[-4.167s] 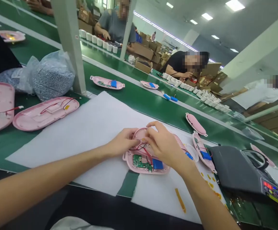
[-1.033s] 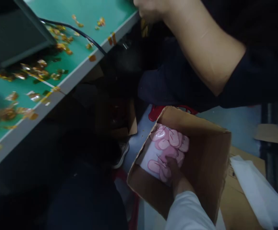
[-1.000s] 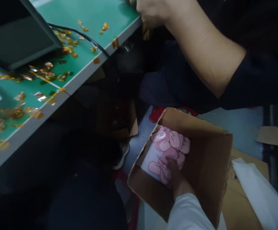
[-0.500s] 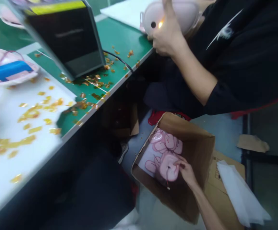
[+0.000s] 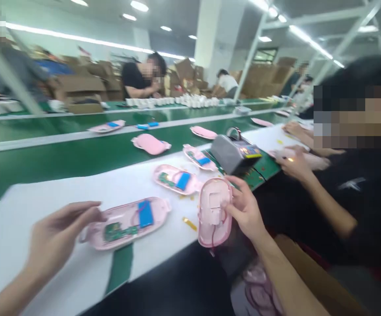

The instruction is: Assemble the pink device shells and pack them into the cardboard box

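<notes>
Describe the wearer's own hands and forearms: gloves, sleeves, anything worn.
The left hand and right hand are bare: no gloves, and no ring, watch or band shows. Both forearms are uncovered as far as the view reaches, with no sleeve showing. The left hand is slightly blurred.

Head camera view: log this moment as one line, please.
Right hand: holds hollow pink plastic shell | Left hand: open, beside pink shell with green circuit board

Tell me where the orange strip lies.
In the head view, the orange strip lies on the white sheet, left of the pink shell in the right hand.
</notes>
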{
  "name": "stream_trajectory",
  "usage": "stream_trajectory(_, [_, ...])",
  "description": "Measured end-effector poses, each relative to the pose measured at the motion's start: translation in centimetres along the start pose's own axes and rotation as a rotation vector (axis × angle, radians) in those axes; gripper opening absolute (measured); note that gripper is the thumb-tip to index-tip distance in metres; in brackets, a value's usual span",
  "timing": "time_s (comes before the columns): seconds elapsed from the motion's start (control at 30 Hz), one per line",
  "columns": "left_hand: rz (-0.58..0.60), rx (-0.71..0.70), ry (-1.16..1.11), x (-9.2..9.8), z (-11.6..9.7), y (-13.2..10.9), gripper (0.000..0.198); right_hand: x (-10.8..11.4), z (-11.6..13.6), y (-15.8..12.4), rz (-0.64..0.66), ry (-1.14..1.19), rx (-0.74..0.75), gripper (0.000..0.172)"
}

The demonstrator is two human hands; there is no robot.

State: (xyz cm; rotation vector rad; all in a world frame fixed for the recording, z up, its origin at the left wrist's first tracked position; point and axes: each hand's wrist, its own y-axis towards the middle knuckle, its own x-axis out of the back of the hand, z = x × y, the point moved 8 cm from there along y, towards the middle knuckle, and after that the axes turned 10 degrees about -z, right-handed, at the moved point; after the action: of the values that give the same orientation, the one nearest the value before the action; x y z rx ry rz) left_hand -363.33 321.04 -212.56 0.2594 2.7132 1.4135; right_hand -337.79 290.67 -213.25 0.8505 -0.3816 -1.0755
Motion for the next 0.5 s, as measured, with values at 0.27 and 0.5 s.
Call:
stream_trajectory(0.27, [-0.081,-0.487,-0.011,1.1,-5.0,-1.6,0.015,-17.6,2.0,3.9,0.068,0.101,0.088,0.052])
stream_trajectory(0.5, [-0.230,-0.415,-0.142,0.8,-1.8,-0.8,0.014,-21.2,1.7,-0.9,-0.061,0.328,-0.076,0.065])
